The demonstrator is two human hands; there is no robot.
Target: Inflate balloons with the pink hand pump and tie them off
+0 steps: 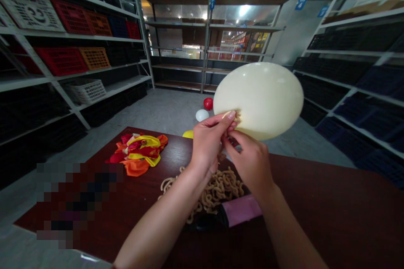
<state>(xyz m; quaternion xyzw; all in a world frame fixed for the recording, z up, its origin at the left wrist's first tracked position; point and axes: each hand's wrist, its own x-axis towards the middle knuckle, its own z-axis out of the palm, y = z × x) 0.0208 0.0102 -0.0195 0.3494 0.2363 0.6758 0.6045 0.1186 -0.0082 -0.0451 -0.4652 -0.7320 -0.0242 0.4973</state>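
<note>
A large inflated cream balloon [261, 96] is held up over the far side of the table, its neck end toward me. My left hand [208, 138] pinches the neck, thumb and index finger pressed together. Close against it, my right hand [251, 155] is closed at the same neck, its fingertips partly hidden. Beneath my hands lies a heap of tan, curly, worm-like pieces [221, 187]. Beside the heap rests a pink and black cylindrical object [241, 210], partly covered by my right forearm.
Limp red, yellow and orange pieces [140, 153] lie piled on the dark brown table [315, 201], left of the heap. Beyond the table, red [208, 103], white [202, 115] and yellow [188, 134] balloons are on the floor. Shelves with crates [67, 61] line the sides.
</note>
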